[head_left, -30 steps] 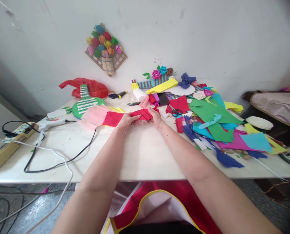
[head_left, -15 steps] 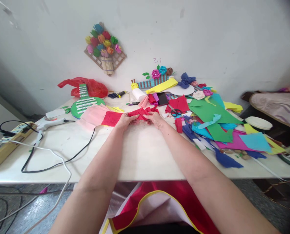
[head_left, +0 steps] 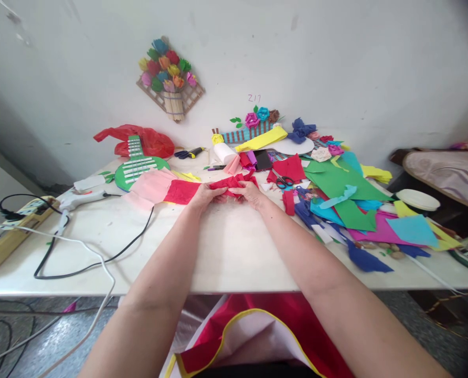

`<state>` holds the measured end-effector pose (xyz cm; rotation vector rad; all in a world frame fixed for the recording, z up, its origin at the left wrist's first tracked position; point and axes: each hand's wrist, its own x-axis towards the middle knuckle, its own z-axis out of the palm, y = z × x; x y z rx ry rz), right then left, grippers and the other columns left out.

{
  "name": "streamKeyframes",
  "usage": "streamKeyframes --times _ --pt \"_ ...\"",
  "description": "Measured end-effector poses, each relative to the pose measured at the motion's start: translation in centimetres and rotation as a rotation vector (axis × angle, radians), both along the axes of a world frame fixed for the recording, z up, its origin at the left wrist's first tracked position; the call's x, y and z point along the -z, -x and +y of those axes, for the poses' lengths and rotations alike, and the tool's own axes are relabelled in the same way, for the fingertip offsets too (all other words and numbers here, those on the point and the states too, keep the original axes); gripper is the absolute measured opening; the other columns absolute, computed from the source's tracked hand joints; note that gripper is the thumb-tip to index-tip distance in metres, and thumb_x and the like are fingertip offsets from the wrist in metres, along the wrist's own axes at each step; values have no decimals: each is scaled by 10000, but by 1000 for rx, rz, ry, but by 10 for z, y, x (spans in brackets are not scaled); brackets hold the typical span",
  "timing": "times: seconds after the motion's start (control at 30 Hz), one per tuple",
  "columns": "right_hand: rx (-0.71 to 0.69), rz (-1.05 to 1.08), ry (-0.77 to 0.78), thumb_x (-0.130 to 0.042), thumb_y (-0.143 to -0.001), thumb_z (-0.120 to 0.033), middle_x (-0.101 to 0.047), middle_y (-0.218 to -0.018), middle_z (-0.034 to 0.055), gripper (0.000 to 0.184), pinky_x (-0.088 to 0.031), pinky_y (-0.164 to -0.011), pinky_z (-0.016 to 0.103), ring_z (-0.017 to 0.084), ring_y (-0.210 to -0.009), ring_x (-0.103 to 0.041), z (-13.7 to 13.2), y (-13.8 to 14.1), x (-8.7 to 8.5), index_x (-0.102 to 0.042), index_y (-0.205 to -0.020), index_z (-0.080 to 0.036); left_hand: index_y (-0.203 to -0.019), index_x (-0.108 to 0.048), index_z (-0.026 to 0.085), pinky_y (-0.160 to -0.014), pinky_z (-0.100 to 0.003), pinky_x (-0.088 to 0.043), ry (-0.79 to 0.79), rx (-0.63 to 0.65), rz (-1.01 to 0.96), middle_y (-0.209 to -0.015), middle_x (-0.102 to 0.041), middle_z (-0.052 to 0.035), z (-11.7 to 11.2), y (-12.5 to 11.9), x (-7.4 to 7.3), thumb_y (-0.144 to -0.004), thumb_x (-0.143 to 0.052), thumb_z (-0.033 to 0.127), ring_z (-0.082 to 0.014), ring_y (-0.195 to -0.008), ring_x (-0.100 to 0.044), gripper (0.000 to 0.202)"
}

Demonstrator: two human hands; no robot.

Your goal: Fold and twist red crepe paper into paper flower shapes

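Both hands grip a crumpled strip of red crepe paper [head_left: 228, 184] above the middle of the table. My left hand [head_left: 205, 198] is closed on its left end, thumb pointing inward. Opposite, my right hand [head_left: 250, 193] pinches the right end between thumb and fingers. Folds of the paper bunch up between the two hands, and some fingertips are hidden behind it. Just left of my left hand lies a flat red sheet [head_left: 182, 192], with a pale pink sheet [head_left: 147, 188] beside it.
A hot glue gun [head_left: 82, 199] with a black cord lies left, near a power strip [head_left: 17, 233]. Scissors [head_left: 283, 181] rest on red paper at right, before a heap of coloured paper [head_left: 340, 184]. A green guitar-shaped craft [head_left: 139, 165] stands behind the pink sheet.
The red crepe paper between my hands has shifted and bunched differently, rising slightly. The right fingers have changed position a little; both arms stay almost in place.
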<state>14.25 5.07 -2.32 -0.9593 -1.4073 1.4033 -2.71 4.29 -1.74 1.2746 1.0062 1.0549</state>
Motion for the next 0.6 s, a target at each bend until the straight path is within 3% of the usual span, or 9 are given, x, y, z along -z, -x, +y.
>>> streamKeyframes --times 0.2,0.4,0.6 --pt "72 6 -26 -755 -515 -353 -606 -597 2 320 -382 -392 228 110 -474 -500 4 3 8 -629 -739 -162 -811 -659 98 -532 -241 -493 -5 51 28 -606 -668 -54 -1 -4 1 -554 -769 293 -144 -511 -613 341" --pt "174 102 -49 -773 -456 -301 -654 -714 20 321 -479 -633 298 163 -684 -596 9 4 10 -638 -710 -160 -863 -616 98 -592 -263 -521 28 114 -42 -672 -682 -73 -4 -2 -4 -569 -749 235 -165 -575 -645 350" --pt "240 56 5 -753 -479 -301 -625 -644 19 295 -392 -418 244 150 -561 -546 6 5 6 -627 -705 -158 -779 -557 117 -545 -278 -518 63 1 -184 -601 -655 -56 4 10 -6 -622 -596 227 -194 -565 -651 195"
